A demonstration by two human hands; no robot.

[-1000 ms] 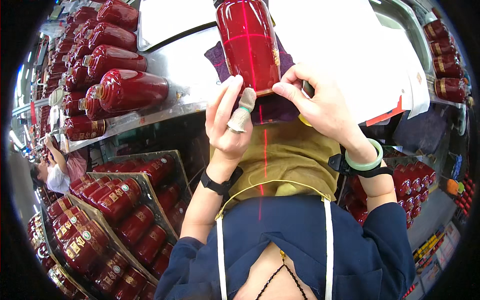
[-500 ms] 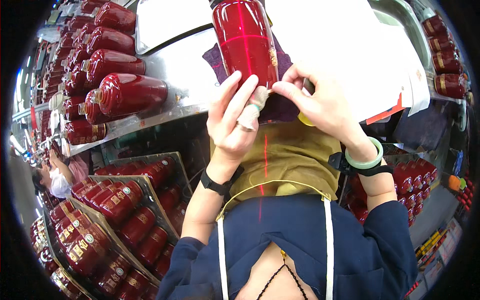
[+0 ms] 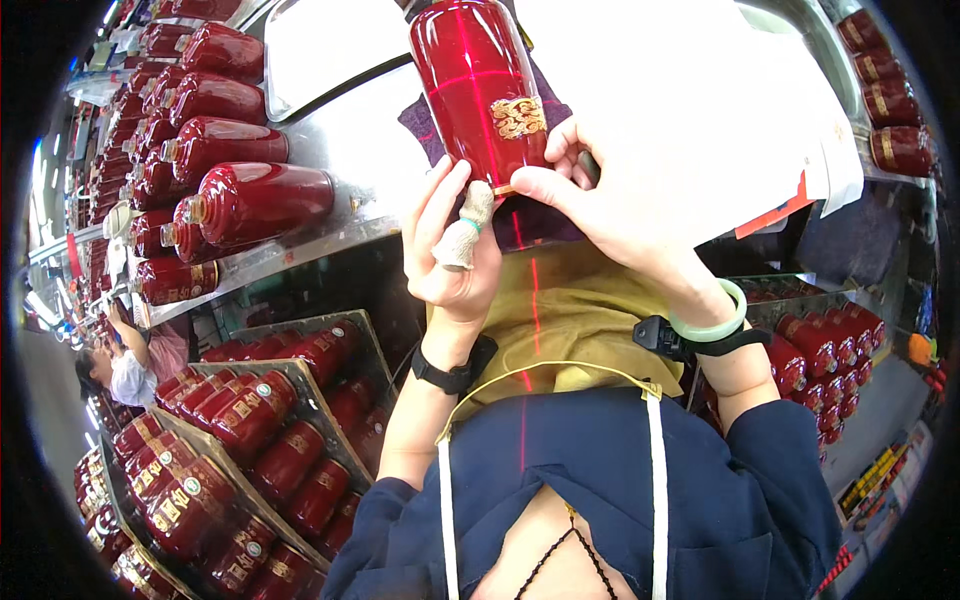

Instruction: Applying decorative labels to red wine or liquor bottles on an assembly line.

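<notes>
A clear red glass bottle (image 3: 465,110) lies on a dark purple cloth (image 3: 420,130), its base toward me and its far end cut off by the frame. Red light lines cross it, and a gold ornament shows on its right side. My left hand (image 3: 455,240) has its fingers against the left of the base; a cloth finger cover tied with green wraps one finger. My right hand (image 3: 620,200) presses its thumb to the base's edge, with curled fingers at the bottle's right side. A dark, narrow thing (image 3: 590,168) shows among those fingers, mostly hidden.
Several red bottles (image 3: 265,203) lie along the bench's left side, others (image 3: 900,150) at the far right. Crates (image 3: 300,370) of red bottles stand below at left, another stack (image 3: 820,345) at right. A white tray (image 3: 300,60) lies behind. A person (image 3: 130,365) is at far left.
The bottle has rolled leftward, bringing its gold ornament from the right edge into fuller view. Both hands have shifted left along the base.
</notes>
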